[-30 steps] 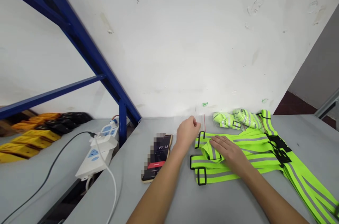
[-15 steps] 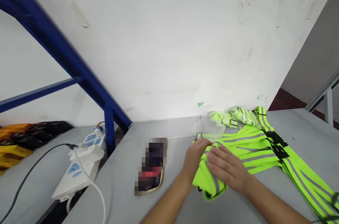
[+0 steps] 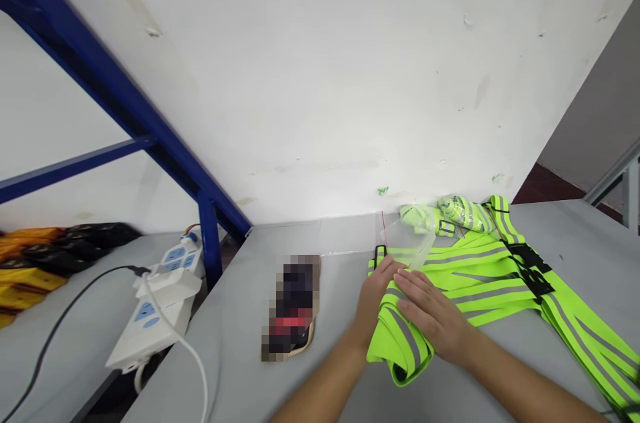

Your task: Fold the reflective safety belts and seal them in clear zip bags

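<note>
A folded neon-yellow reflective strap vest (image 3: 403, 343) with grey stripes is held between my two hands above the near part of the table. My left hand (image 3: 374, 299) is closed around its left side, fingers partly hidden behind the bundle. Across its upper right side lie the fingers of my right hand (image 3: 437, 316), pressed together against the fabric. Just beyond my hands, a clear plastic bag (image 3: 420, 249) with a red edge strip rests on the table. More strap vests (image 3: 493, 283) spread out to the right, with black panels and buckles.
Bagged rolled vests (image 3: 465, 213) lie against the white wall (image 3: 320, 76). On the left of the grey table (image 3: 240, 316) is a phone (image 3: 293, 309), its screen blurred. White power strips (image 3: 160, 316) with cables sit beside the blue frame (image 3: 207, 236). Yellow and black items (image 3: 45, 256) lie far left.
The bundle has tilted slightly and looks more tightly folded, its end facing nearer me. My right fingers have shifted a little along it. The whole view has moved slightly.
</note>
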`<state>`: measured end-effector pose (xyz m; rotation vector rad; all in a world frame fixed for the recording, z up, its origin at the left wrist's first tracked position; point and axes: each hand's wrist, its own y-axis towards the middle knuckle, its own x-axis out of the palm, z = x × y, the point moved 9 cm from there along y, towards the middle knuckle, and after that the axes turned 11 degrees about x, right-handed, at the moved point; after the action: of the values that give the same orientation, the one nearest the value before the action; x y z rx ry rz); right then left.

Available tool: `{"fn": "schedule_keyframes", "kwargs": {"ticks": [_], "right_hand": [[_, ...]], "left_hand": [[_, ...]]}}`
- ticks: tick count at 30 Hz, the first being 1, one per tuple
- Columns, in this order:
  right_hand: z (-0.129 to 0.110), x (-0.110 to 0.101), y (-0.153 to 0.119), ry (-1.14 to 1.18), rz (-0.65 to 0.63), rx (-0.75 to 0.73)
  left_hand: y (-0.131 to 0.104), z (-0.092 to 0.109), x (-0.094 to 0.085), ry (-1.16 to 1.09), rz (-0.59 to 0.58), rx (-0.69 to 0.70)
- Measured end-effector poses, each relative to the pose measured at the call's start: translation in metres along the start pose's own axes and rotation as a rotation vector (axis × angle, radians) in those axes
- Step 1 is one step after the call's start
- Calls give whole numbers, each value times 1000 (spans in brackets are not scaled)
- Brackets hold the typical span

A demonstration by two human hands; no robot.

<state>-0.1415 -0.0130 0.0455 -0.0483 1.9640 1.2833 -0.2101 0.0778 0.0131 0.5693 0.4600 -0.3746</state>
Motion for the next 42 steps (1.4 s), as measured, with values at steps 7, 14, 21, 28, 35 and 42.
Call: {"fn": "schedule_keyframes", "kwargs": {"ticks": [7,14,21,28,35,42], "right_hand": [[4,-6,0,-76,3,-21],[13,2,3,-189,-92,-20],[31,13,-1,-210,-178,75],[54,13,-6,-292,-167,265],[70,-1,-6,-322,-82,426],[81,-2,-10,-338,-81,512]], "left_hand": [[1,8,-6,368,-54,99],[0,11,-19,486,49,220],[-4,18,-43,476,377,362],[-9,32,-51,561,442,429],[-8,33,-39,663,333,402],[-6,36,-24,681,303,393]]}}
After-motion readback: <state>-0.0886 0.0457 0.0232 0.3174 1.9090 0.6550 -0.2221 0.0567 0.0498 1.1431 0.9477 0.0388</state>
